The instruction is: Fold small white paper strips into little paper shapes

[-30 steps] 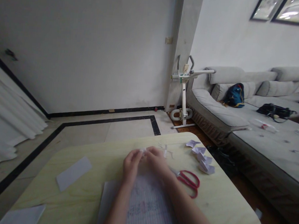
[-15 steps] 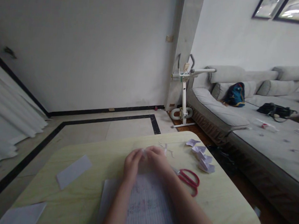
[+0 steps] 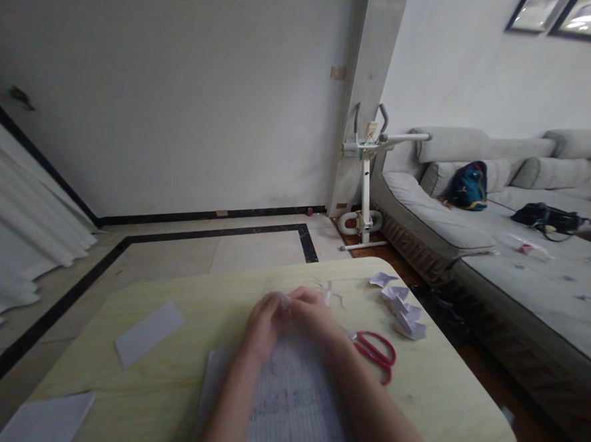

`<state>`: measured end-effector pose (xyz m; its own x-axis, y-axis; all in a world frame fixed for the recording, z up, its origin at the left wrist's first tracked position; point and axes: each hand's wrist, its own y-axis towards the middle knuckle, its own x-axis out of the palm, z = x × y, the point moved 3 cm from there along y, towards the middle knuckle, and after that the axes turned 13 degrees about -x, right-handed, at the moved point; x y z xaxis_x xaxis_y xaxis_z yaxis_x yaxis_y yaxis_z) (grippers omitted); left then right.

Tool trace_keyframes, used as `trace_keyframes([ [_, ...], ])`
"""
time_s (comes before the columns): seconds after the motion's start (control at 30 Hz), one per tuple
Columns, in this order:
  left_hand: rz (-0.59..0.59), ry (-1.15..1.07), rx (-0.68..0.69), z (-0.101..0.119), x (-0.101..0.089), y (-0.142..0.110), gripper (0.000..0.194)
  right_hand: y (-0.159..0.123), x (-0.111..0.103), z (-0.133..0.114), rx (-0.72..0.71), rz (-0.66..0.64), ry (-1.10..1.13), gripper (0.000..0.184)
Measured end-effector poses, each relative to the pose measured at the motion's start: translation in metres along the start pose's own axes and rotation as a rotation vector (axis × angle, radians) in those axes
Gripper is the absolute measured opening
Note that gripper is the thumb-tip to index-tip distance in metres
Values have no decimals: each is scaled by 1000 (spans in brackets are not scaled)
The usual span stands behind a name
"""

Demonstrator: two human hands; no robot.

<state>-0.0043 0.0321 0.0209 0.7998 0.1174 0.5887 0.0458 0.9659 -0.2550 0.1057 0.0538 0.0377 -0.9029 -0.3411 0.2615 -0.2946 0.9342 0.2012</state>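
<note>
Head view: table (image 3: 445,397), lined sheet (image 3: 289,394) on it under forearms (image 3: 232,400). Left hand (image 3: 263,327), right hand (image 3: 314,313) together at its far edge. Scissors (image 3: 370,353) by right forearm, folded papers (image 3: 403,309) farther right. White scrap (image 3: 285,302), blurred, pinched between both hands.

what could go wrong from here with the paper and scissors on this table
The right forearm might brush the red-handled scissors close beside it. The folded paper pieces lie near the table's right edge; a nudge could knock them off. The small white paper between left hand and right hand might tear.
</note>
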Motion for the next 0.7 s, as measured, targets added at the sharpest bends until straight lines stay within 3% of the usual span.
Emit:
trace_keyframes([
  [0.2,23,89,30,2,-1,-1,21,2,3,4,-11,28,49,9],
  [0.43,180,352,88,4,-2,-5,27,7,-7,10,-100,176,-177,7],
  [0.57,165,570,108,4,4,-6,28,8,-12,16,-99,203,-138,8],
  [0.7,171,608,151,4,5,-6,28,8,-12,19,-108,192,-118,5],
])
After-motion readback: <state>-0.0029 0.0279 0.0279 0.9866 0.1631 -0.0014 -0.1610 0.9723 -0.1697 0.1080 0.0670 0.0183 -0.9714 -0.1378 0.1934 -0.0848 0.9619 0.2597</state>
